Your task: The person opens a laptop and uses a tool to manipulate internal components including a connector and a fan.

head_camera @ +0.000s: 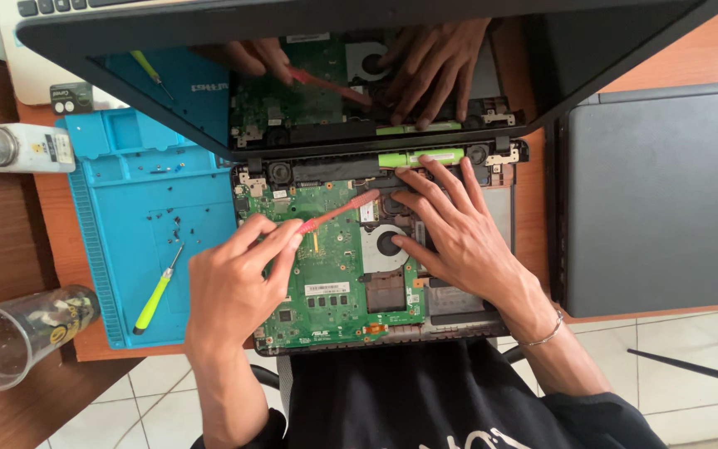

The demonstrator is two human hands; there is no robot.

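A thin red pry tool (338, 213) is pinched between the thumb and fingers of the left hand (238, 287), which is closed around its lower end; the tool slants up and to the right, and its tip is laid near the top of a green circuit board (326, 278). The board is seated in an opened laptop base (500, 208) lying on the desk directly before the person. The right hand (450, 229) is spread flat, fingers apart, and nothing is gripped by it; its fingertips are pressed on the dark parts just beside the round fan (386, 245) (the tool's tip is close to them). A green cylinder (421, 157) is set along the hinge edge above. The dark screen (608, 50) is tilted back, and both hands are mirrored in it. To the left, a blue work mat (139, 191) is spread, with a yellow-green screwdriver (157, 293) and small loose screws (174, 226) on it. A clear glass (14, 333) and a white bottle (18, 147) are placed further left, a grey closed laptop (662, 199) to the right.
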